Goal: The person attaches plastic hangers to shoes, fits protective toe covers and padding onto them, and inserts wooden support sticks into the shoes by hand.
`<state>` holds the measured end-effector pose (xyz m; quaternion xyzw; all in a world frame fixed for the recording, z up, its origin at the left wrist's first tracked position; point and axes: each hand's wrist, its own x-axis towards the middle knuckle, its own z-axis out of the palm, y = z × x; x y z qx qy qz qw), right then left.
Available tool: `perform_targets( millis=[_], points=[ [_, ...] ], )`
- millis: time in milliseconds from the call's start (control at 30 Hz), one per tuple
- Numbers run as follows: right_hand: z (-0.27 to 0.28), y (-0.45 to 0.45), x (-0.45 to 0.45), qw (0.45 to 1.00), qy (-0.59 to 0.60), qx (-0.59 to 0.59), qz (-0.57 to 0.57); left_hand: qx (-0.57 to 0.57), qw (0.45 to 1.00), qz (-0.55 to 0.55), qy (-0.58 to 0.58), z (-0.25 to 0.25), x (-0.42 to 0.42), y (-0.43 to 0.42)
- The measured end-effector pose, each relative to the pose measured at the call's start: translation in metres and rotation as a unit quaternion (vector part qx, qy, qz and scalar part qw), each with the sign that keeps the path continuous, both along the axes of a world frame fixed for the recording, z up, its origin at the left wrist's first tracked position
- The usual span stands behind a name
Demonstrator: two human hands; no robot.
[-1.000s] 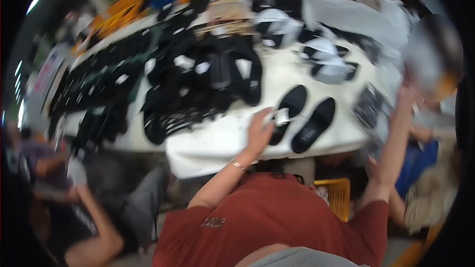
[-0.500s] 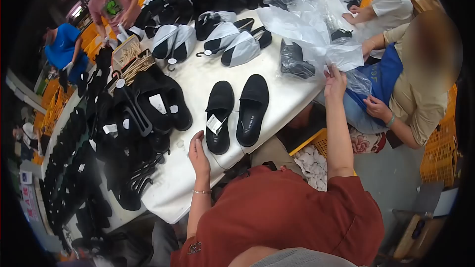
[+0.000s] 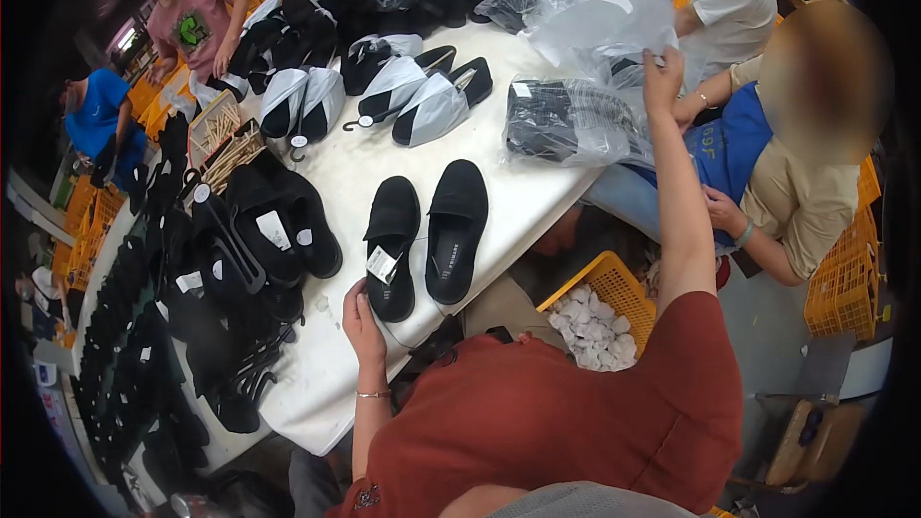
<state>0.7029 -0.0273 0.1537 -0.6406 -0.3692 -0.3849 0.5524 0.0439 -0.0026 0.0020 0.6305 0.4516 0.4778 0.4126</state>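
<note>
Two black shoes lie side by side on the white table (image 3: 523, 221), the left shoe (image 3: 391, 240) with a white tag on it, the right shoe (image 3: 456, 230) beside it. My left hand (image 3: 363, 326) is at the table edge by the heel of the left shoe, its fingers upright and apart from any object I can make out. My right hand (image 3: 662, 77) reaches far forward, its fingers closed at the edge of a thin white sheet (image 3: 609, 24). Under that arm lies a clear plastic bag (image 3: 566, 120) with dark contents.
Black shoes with hangers (image 3: 259, 230) crowd the left side. Paper-wrapped shoes (image 3: 427, 101) and wooden sticks (image 3: 230, 139) lie further back. A yellow basket (image 3: 614, 293) with white wads is below the table edge. A co-worker in a blue apron (image 3: 724, 158) sits at right.
My right hand has moved forward and the white sheet has risen with it. More of the bagged item shows. The view has shifted, with the shoes now lower and further left.
</note>
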Motion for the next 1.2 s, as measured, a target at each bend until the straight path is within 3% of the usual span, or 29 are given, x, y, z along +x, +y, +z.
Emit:
perform_targets(
  millis=[167,233,367,600,700,767,867,933,1000,1067,1133,1200],
  points=[
    [-0.043,0.028,0.006,0.989,0.019,-0.142,-0.025,0.008,1.0,0.002,0.028,-0.001,0.002,0.001],
    [-0.067,0.037,0.009,0.955,0.13,-0.267,-0.023,0.007,0.999,0.003,0.034,-0.003,0.001,0.001],
    [-0.11,0.05,0.023,0.953,0.108,-0.281,0.028,0.007,0.998,0.012,0.058,-0.002,0.003,0.001],
    [-0.089,0.028,-0.022,0.966,0.117,-0.23,0.022,0.018,0.997,0.008,0.073,-0.001,0.003,0.002],
    [-0.076,0.01,-0.036,0.97,0.07,-0.231,0.032,0.035,0.999,0.014,0.038,-0.006,-0.001,0.005],
    [-0.072,-0.005,-0.056,0.982,-0.065,-0.174,0.037,0.0,1.0,0.019,-0.01,-0.007,-0.006,0.004],
    [-0.053,-0.042,-0.145,0.978,-0.082,-0.162,0.107,-0.027,0.998,0.045,-0.021,0.015,-0.014,-0.014],
    [-0.071,-0.078,-0.211,0.959,-0.059,-0.205,0.189,-0.021,0.999,0.042,-0.019,0.026,-0.021,-0.031],
    [-0.111,-0.117,-0.275,0.871,0.116,-0.321,0.354,-0.023,0.999,0.032,-0.014,0.019,-0.033,-0.046],
    [-0.148,-0.129,-0.324,0.804,0.053,-0.398,0.439,-0.012,1.0,0.016,0.021,0.014,-0.042,-0.065],
    [-0.175,-0.14,-0.37,0.762,0.126,-0.443,0.456,0.045,0.992,-0.005,0.12,0.018,-0.045,-0.082],
    [-0.2,-0.132,-0.392,0.737,0.145,-0.448,0.486,0.037,0.991,-0.042,0.122,0.012,-0.046,-0.094]
  ],
)
